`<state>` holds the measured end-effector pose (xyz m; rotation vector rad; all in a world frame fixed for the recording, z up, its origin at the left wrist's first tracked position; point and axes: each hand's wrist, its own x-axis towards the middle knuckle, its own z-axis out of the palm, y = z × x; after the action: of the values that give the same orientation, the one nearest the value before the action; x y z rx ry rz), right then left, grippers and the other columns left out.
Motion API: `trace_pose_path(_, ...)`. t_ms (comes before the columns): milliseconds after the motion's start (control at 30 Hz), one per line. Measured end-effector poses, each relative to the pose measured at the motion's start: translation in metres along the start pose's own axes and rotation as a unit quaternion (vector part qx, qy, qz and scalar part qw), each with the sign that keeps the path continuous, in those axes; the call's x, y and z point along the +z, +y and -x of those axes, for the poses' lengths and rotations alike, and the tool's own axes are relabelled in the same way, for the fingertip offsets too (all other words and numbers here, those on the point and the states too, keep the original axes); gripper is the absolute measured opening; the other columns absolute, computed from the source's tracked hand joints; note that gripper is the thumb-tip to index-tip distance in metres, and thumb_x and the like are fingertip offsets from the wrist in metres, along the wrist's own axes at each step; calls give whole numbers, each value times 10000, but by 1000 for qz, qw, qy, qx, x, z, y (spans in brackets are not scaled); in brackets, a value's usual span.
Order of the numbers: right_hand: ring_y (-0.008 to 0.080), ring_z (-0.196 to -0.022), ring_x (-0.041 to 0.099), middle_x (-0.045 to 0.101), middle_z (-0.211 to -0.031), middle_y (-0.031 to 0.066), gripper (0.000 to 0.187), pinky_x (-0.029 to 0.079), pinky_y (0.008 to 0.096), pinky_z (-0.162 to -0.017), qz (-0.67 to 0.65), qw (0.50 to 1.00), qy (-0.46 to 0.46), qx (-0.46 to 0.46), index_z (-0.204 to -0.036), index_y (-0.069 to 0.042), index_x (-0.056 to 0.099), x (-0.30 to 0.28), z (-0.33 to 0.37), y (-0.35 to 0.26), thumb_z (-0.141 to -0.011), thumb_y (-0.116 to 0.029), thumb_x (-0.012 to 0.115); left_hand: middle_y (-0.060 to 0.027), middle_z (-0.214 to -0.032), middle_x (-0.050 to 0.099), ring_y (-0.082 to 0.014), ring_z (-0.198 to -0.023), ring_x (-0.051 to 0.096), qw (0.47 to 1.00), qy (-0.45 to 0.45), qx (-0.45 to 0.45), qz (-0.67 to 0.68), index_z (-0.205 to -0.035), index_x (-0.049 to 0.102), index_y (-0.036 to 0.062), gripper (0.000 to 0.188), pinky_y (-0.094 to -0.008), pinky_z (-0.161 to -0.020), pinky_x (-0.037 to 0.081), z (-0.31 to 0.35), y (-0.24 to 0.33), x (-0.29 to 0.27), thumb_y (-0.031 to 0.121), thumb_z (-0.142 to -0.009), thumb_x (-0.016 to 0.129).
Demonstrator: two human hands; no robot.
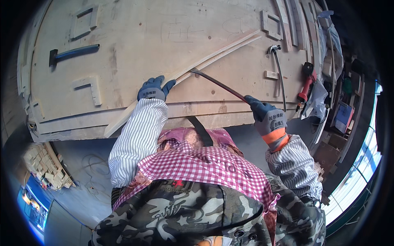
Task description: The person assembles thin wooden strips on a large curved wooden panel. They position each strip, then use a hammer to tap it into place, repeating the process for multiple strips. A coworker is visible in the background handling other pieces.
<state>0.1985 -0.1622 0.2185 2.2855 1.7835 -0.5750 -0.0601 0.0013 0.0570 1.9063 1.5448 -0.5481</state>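
My left hand (154,88), in a blue and grey work glove, grips a long pale wooden strip (213,54) lying diagonally on the plywood bench top (135,49). A second, thinner strip (234,53) runs close along its near side. In my right hand (269,117), gloved the same way with an orange cuff, is a long thin pry bar (221,85) with a dark shaft. Its flattened tip meets the edge of the strips just right of my left hand. How far the tip goes between them I cannot tell.
A blue-handled hammer (76,52) lies at left, above an L-shaped wooden piece (95,90). On the right are a claw hammer (280,69), a small wooden frame (271,24), a red power tool (306,87) and plastic sheeting (318,102). Wood offcuts (47,164) are piled lower left.
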Motion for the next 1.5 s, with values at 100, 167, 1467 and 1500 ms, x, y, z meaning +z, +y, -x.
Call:
trace_pose_path(100,317,-750,626,656,-880,128,353,488,395,-638,-54,997,33,-52,-1126,-201,626,6,-22,14,-809,-78,533,-93,-1289,518,-257,-1188,479,999,35,8,7,-1269,524,137,633,-345,-1030,363,-4,-1,-4,594,-830,515)
trace_pose_path(167,311,-777,623,660,-901,112,324,492,394,-678,-71,993,34,-85,-1122,-200,631,-2,-37,26,-822,-133,531,-84,-1311,501,-253,-1217,448,998,55,25,24,-1264,528,132,647,-347,-1053,336,0,-9,-5,591,-807,554)
trace_pose_path(1467,85,-506,533,585,-727,-2,288,443,219,-474,-619,775,81,96,-1128,-19,619,-16,51,102,-847,-21,557,-44,-761,627,-135,-650,580,794,-50,9,606,-923,630,31,324,-288,-609,469,183,-119,87,262,-737,761)
trace_pose_path(1500,82,-494,532,594,-721,4,280,440,219,-461,-629,766,79,105,-1119,-15,622,-4,54,105,-846,-25,560,-45,-739,624,-139,-627,579,775,-31,15,631,-918,627,30,319,-289,-596,467,183,-110,85,278,-755,746)
